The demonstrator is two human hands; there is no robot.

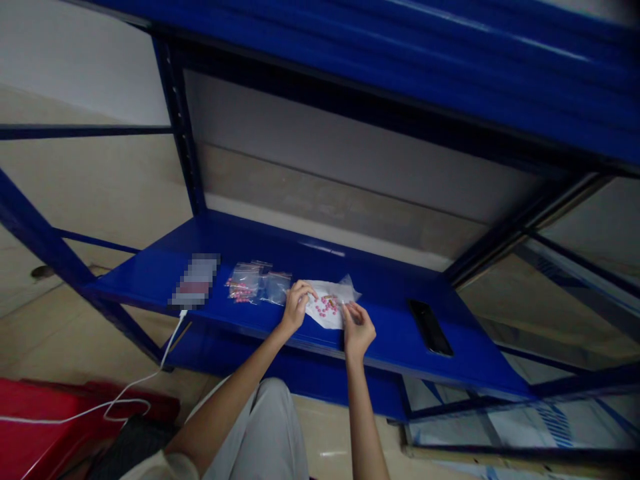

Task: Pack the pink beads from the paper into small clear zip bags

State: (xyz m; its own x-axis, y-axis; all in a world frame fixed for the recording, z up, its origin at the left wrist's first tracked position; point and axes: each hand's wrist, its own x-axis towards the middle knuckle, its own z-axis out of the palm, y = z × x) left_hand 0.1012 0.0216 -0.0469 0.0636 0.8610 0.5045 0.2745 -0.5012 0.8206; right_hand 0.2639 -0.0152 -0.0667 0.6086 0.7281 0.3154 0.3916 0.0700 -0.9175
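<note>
A sheet of white paper (327, 323) lies on the blue shelf with several small pink beads (326, 307) on it, and a few yellowish pieces among them. My left hand (299, 305) is at the paper's left edge, its fingers bent and closed on that edge. At the right side, the fingertips of my right hand (359, 328) are pinched together over the paper; what is between them is too small to make out. Behind that hand, a clear plastic bag (350, 287) lies across the paper's far corner. Left of my left hand are a clear zip bag (277, 288) and zip bags with pink beads (243, 283).
The blue shelf (380, 347) has a black phone (431, 328) at right and a blurred-out device (197, 280) at left, with a white cable (165, 353) hanging from it. Another blue shelf (350, 67) is overhead. A red object (45, 427) stands at lower left.
</note>
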